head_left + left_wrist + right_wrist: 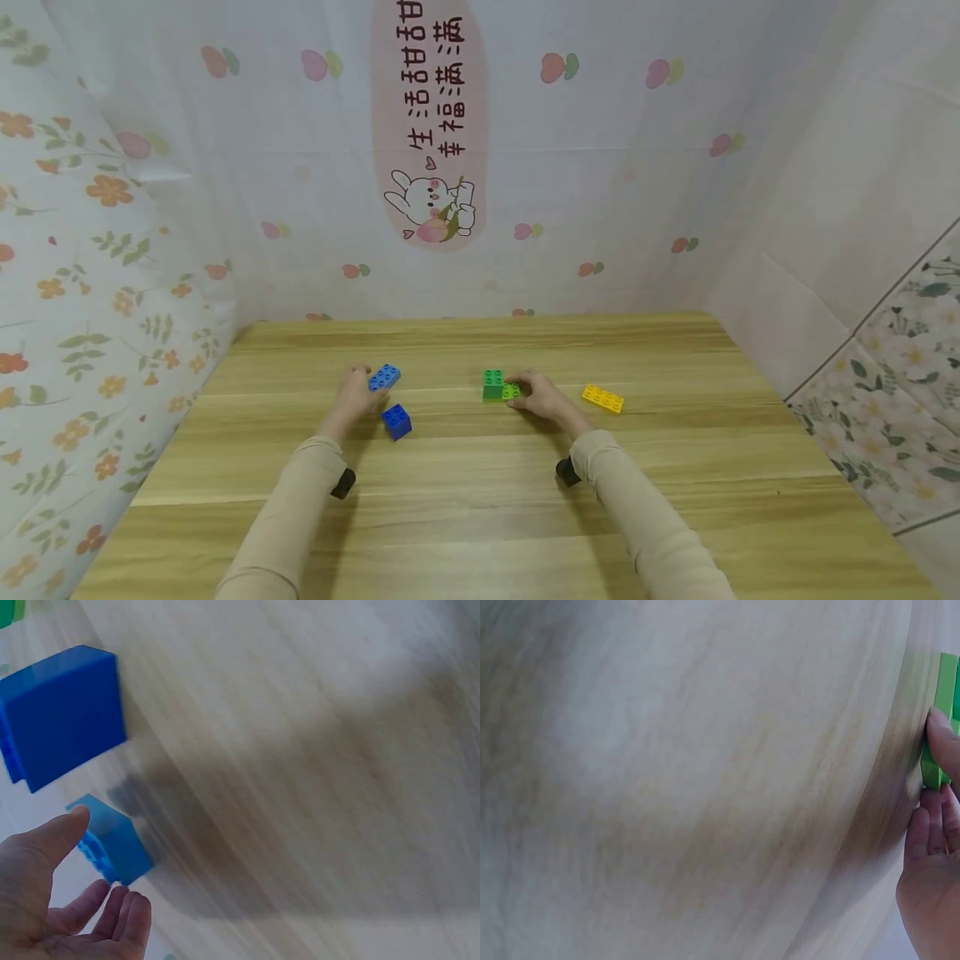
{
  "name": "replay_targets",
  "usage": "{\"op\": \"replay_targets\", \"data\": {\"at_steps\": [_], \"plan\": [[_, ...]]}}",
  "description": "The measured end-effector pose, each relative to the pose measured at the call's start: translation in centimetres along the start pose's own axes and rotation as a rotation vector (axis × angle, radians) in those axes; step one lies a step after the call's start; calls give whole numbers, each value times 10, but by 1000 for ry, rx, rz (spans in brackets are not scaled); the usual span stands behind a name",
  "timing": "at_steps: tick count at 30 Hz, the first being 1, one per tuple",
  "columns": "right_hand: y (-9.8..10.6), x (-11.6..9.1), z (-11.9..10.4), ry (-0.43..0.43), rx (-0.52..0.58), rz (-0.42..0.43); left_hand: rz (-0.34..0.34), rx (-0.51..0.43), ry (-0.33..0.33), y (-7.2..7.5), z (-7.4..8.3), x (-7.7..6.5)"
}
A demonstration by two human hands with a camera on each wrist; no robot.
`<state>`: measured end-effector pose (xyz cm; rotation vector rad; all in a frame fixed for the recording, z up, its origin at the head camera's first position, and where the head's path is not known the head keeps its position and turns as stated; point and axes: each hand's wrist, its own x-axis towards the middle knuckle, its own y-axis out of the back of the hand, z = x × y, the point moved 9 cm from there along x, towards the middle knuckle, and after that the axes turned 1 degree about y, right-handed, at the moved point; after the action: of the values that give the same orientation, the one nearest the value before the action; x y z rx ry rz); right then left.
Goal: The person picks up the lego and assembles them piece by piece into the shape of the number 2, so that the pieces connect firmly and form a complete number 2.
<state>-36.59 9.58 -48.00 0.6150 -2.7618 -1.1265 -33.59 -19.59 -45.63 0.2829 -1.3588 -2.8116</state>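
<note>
My left hand (357,395) is at the near left end of a light blue toy building brick (385,377), its thumb and fingers spread to either side. In the left wrist view the thumb tip overlaps one corner of this light blue brick (120,840), with the fingertips right at its lower end. A dark blue brick (397,422) stands just nearer than that hand. My right hand (542,396) pinches the right end of a lime green brick (512,391) between thumb and fingers. A taller green brick (492,385) sits on the lime brick's left part.
A yellow brick (603,398) lies to the right of my right hand on the wooden table (465,500). Behind the table hangs a printed curtain (315,192), with patterned cloth on both sides. Each wrist carries a dark camera.
</note>
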Motion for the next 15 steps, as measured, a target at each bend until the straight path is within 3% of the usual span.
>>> {"op": "replay_targets", "data": {"at_steps": [10,15], "plan": [[0,0,2,-13,16,-5,-23,40,27,-4,-11,4],[-1,0,2,-12,5,-20,4,43,-11,-14,-30,27]]}}
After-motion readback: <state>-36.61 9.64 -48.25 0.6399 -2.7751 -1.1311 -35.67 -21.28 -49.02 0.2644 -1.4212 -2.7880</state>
